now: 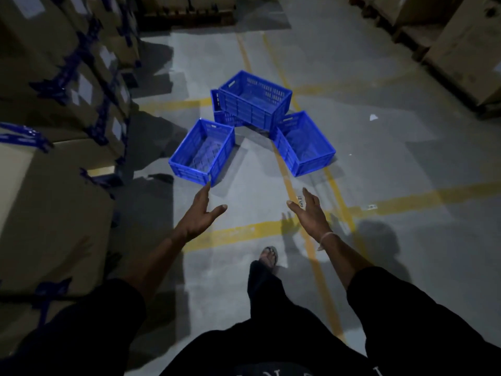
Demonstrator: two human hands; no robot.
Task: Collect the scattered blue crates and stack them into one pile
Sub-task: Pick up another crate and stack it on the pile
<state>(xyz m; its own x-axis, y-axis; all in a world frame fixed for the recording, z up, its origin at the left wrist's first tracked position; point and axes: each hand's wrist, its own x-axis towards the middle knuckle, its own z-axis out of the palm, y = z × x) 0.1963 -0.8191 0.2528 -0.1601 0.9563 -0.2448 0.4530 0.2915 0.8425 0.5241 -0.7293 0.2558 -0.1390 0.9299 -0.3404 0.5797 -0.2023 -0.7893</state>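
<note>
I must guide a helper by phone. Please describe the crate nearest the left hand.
Find the blue crates on the grey floor. The left crate lies flat, alone, by the cartons. Only it has the left hand at its corner.

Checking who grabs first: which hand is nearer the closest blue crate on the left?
Left. The left hand has fingertips almost at the crate corner; the right hand is off to its right, apart.

Both hands are reaching out, empty and spread: the left hand (199, 213) toward the near-left blue crate (202, 151), the right hand (311, 213) above the yellow-lined floor (406, 240).
</note>
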